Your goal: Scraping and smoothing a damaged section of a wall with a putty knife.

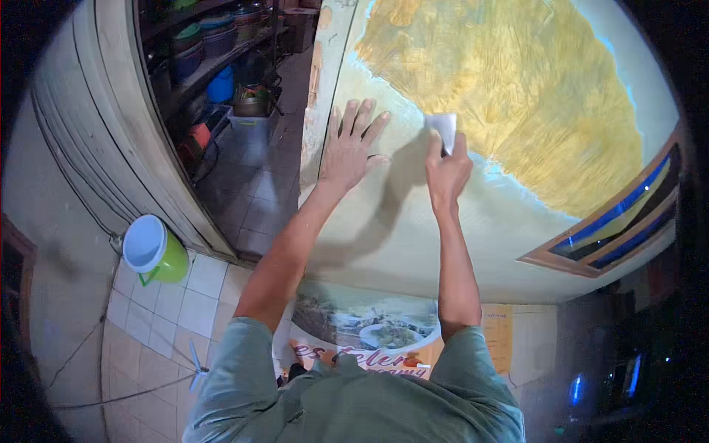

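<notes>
My left hand [353,146] lies flat on the pale wall [413,229], fingers spread, near the wall's left corner. My right hand [447,168] is closed around a small pale scraper or sanding pad [442,127] and presses it on the wall. The tool sits at the lower left edge of a large yellow patch [517,81], where a thin blue fringe shows. Both forearms reach up from my grey-green shirt.
A doorway on the left opens to a tiled room with shelves of bowls, a blue bucket [220,86] and crates. A green bucket with a white inside [151,249] stands on the tiled floor. A louvred window [617,218] is on the right. A printed banner [369,340] lies below.
</notes>
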{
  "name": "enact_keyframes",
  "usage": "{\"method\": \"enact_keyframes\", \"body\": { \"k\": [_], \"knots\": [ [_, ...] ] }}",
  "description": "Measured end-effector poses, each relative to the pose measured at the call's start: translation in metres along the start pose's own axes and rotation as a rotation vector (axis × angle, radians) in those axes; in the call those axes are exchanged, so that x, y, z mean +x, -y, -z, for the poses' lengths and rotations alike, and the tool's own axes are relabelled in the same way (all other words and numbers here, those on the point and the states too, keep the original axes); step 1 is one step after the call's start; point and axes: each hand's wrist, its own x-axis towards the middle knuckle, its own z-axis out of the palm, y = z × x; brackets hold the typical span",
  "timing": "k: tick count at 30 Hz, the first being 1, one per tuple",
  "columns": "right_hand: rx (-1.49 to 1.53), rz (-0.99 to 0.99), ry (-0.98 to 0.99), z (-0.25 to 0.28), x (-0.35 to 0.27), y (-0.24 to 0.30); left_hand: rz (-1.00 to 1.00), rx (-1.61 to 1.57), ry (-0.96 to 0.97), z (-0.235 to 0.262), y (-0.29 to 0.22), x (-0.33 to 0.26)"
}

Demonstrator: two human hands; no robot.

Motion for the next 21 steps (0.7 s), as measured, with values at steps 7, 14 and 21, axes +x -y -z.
{"method": "enact_keyframes", "body": {
  "k": [7, 14, 21],
  "knots": [
    [-0.088, 0.045, 0.035, 0.006, -0.003, 0.024, 0.013, -0.001, 0.04, -0.003, -0.001, -0.011],
    [-0.141, -0.002, 0.104, 0.033, -0.009, 0.013, 0.013, 0.027, 0.083, 0.006, 0.002, -0.016],
    [-0.165, 0.091, 0.096, 0.022, -0.004, 0.059, 0.022, 0.186, 0.085, 0.004, -0.006, -0.023]
  ]
}}
